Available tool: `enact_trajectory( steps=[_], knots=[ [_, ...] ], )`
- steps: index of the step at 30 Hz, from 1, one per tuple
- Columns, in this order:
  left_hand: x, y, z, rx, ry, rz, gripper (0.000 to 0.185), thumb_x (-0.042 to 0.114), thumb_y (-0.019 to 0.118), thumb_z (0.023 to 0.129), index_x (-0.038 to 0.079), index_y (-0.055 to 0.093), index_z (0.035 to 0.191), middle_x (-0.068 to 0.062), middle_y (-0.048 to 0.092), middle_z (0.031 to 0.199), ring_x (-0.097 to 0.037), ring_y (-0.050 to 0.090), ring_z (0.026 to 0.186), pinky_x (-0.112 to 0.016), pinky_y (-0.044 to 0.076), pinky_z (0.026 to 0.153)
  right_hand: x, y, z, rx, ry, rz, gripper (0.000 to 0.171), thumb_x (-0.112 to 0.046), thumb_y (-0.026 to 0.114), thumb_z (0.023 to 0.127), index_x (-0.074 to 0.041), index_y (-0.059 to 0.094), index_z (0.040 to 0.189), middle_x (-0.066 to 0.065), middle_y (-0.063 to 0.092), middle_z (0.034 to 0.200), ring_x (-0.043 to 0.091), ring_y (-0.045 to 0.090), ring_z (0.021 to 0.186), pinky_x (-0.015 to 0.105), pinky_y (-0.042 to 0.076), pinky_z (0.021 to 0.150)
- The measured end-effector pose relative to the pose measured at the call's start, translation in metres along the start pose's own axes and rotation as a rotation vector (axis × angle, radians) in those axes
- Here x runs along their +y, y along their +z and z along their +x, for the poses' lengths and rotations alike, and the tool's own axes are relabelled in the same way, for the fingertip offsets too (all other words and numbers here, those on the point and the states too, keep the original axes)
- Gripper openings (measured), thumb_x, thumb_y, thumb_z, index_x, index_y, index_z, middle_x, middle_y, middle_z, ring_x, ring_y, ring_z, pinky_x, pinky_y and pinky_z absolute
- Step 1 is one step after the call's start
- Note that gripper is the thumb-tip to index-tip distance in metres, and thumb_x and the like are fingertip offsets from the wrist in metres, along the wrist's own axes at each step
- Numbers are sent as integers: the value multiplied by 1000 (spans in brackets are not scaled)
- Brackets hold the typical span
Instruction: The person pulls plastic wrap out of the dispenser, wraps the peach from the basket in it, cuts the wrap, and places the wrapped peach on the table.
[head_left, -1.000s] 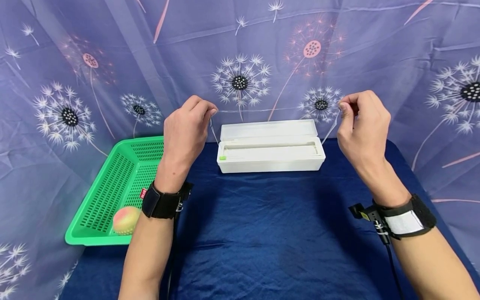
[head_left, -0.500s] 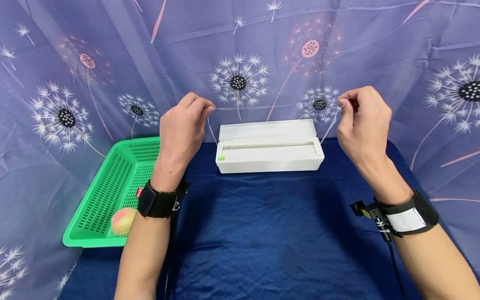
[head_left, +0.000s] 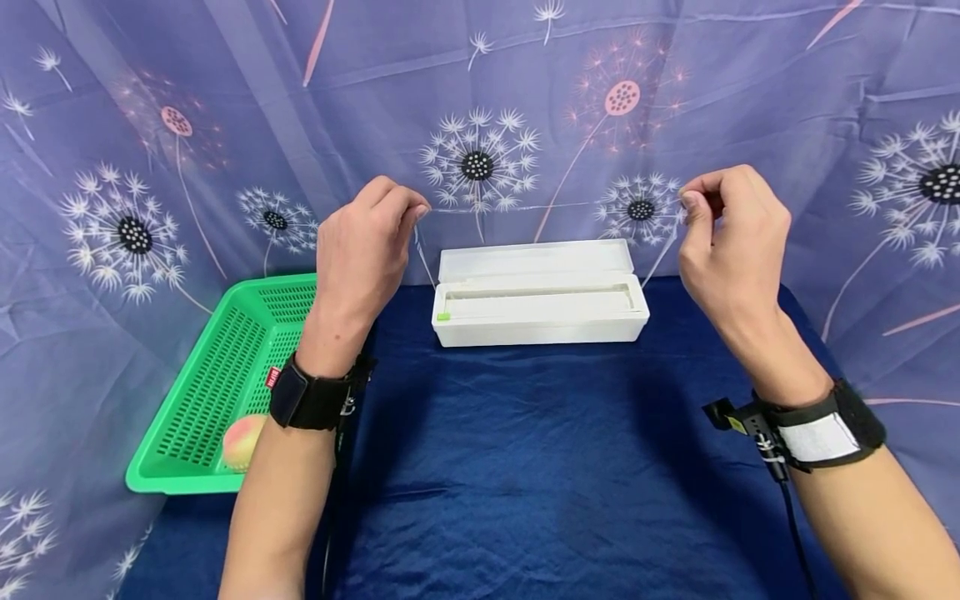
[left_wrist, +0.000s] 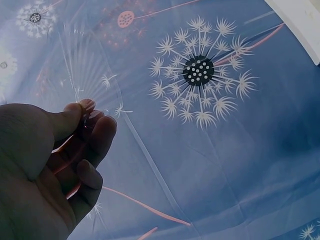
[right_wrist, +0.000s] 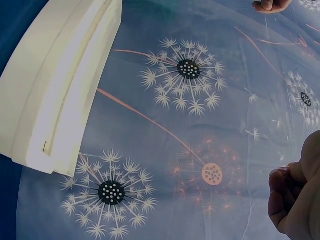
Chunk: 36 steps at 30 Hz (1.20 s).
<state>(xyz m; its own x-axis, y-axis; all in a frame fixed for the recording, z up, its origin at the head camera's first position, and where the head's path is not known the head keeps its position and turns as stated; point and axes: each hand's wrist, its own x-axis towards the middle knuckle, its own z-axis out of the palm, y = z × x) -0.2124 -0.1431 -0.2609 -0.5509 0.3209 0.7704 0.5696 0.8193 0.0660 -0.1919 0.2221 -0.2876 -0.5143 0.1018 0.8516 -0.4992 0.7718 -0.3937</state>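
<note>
In the head view, a sheet of clear cling film (head_left: 662, 255) rises from a long white cling film box (head_left: 540, 332). My left hand (head_left: 362, 250) pinches the film's upper left corner between thumb and forefinger. The right corner is pinched the same way by my right hand (head_left: 738, 242). The film's top edge runs as a thin line between them, above the box. Faint creases of film (left_wrist: 72, 65) fan out from the fingertips in the left wrist view. From the right wrist, the box (right_wrist: 60, 95) shows at the upper left, apart from the hand.
The box lid (head_left: 536, 260) stands raised behind it, and a small green piece (head_left: 444, 317) sits at its left front. On the left, a green basket (head_left: 176, 475) holds a peach (head_left: 242, 442). A patterned curtain (head_left: 420, 50) hangs behind the blue cloth (head_left: 525, 467).
Both hands have risen a little and drawn slightly farther apart, lifting the film's top edge higher above the box. The box and the basket stay in place.
</note>
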Motion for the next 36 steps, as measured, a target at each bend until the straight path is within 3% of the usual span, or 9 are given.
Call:
enact_trajectory(
  steps=[36],
  knots=[
    [-3,-7,16,-20,-2,10,26,30,63,108,9,79,105,-6,69,95,-27,66,68,-46,51,60,0,1,15,23,-17,3,17,-4,60,104,8,71,99,25,67,95,37,60,85,26,35,81]
  ],
)
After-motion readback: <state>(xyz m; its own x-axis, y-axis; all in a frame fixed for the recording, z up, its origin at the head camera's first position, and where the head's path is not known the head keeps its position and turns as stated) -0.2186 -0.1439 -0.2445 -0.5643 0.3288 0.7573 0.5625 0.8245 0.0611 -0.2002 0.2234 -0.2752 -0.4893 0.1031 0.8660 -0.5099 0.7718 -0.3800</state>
